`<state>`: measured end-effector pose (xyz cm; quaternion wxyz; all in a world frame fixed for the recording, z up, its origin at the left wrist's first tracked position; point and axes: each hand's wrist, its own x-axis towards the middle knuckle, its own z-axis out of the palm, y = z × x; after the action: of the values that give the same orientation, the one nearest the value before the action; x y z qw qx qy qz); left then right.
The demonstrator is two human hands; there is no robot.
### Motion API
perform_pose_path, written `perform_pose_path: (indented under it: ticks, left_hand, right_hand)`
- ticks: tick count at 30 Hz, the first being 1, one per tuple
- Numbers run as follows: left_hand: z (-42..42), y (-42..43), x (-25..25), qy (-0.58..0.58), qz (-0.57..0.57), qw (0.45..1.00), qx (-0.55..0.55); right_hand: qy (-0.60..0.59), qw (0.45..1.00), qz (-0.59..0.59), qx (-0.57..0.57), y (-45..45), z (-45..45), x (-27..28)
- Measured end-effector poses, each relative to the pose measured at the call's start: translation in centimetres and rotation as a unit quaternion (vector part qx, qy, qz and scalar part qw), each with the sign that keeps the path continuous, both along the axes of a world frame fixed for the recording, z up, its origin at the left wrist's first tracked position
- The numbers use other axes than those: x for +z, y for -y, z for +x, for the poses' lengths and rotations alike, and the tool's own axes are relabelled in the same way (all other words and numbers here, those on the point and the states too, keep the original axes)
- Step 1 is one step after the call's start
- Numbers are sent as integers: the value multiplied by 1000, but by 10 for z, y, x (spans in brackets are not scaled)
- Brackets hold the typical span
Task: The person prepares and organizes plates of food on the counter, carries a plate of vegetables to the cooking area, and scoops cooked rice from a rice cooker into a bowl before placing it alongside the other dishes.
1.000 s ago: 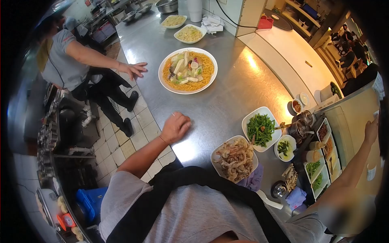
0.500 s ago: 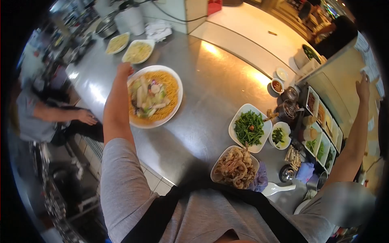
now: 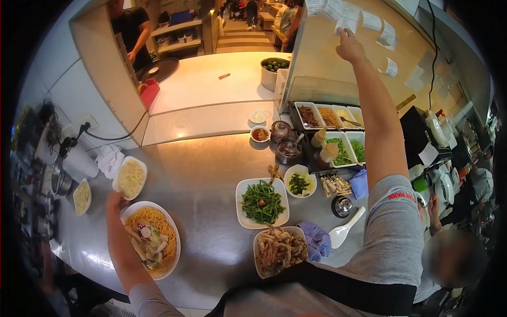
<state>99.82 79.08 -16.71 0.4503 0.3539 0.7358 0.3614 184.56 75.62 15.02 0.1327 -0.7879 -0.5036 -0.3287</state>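
My left hand has its fingers curled at the near rim of a white dish of pale shredded food. Right below it sits a large white plate of fried noodles, topped with vegetables and other pale pieces. What the left fingers hold, if anything, is hidden. My right arm is stretched far up to the wall. There my right hand has its fingertips closed at the lower end of a printed paper slip, which hangs among several others.
Greens fill a square dish; fried pieces fill another, beside a purple cloth and white ladle. Topping trays, sauce bottles and jars stand at back right. A person is beyond the pass counter; another works at right.
The view has swung right, bringing the wall slips and pass counter into fuller sight. My left hand stays by the dish and noodle plate; my right hand is still raised to the slips.
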Motion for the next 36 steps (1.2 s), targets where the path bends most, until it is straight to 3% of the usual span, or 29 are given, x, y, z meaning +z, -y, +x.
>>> perform_pose_path:
  ticks: [8, 15, 24, 27, 28, 31, 33, 36]
  left_hand:
    - [126, -11, 8, -95, -2, 946, -310]
    - [189, 35, 35, -179, -24, 827, -533]
    - [235, 118, 63, -232, -93, 770, -587]
    - [241, 153, 73, -269, -32, 782, -561]
    - [229, 159, 54, -282, 66, 785, -548]
    - [242, 216, 74, -371, 324, 786, -374]
    - [246, 261, 82, -225, 268, 910, -224]
    - [218, 316, 54, -228, 233, 944, -56]
  right_hand:
    - [-9, 1000, 10, 18, 1, 3, -2]
    - [-25, 998, 24, 50, 6, 7, -3]
    - [7, 996, 51, 78, 8, 10, -6]
    - [15, 994, 63, 90, 4, 16, -9]
    - [11, 994, 67, 91, 5, 15, -9]
    - [-1, 992, 76, 99, 11, 9, -9]
    - [-9, 991, 79, 111, 13, 9, -8]
    - [-13, 986, 90, 139, 8, 19, -12]
